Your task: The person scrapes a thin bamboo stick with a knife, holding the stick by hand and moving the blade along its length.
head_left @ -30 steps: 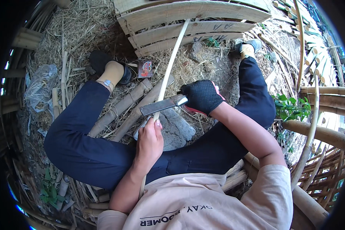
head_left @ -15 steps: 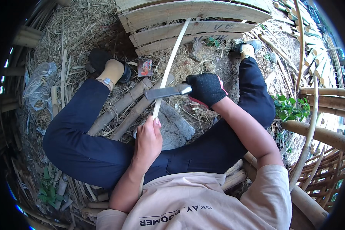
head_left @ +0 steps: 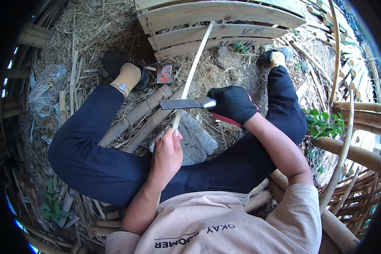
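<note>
A light beige T-shirt (head_left: 233, 207) fills the lower middle of the frame, its short, plain sleeves (head_left: 298, 207) wide at the hem. Dark lettering (head_left: 182, 242) runs across its front, upside down as seen here, beside a thin dark line. Long navy-black trousers (head_left: 93, 161) in plain cloth show a seam near the crotch. At centre right, a black glove (head_left: 237, 103) with a textured back and a pinkish-red edge covers the right grip (head_left: 232, 106). Toward the top, tan socks (head_left: 129, 75), the left bearing a small pale emblem, meet dark shoes (head_left: 113, 63).
</note>
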{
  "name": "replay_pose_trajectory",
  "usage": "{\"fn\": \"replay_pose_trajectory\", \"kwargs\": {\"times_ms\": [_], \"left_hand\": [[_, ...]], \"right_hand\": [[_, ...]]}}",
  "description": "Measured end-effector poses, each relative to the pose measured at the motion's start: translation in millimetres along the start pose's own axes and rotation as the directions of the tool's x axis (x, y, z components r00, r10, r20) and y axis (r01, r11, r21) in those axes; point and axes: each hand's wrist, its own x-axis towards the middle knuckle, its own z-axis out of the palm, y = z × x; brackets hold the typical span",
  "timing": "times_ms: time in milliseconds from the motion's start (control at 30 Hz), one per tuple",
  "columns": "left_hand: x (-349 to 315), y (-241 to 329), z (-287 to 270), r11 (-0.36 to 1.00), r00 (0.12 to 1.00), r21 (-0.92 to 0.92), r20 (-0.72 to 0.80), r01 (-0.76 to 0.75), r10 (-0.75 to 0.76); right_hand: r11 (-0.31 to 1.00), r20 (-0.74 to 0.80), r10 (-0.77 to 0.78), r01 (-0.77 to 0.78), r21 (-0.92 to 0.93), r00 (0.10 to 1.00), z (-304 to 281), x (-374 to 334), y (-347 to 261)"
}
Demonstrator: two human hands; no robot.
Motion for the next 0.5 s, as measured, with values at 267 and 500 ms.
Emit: {"fn": "replay_pose_trajectory", "kwargs": {"times_ms": [267,500], "left_hand": [[-3,1,8,0.991,0.999,0.135,-0.032,-0.003,0.007],[-3,2,4,0.991,1.000,0.136,-0.012,0.016,-0.014]], "right_hand": [[0.999,0.068,0.014,-0.010,-0.051,0.998,11,-1,-10],[0.993,0.003,-0.043,0.043,-0.112,0.999,11,8,-5]]}}
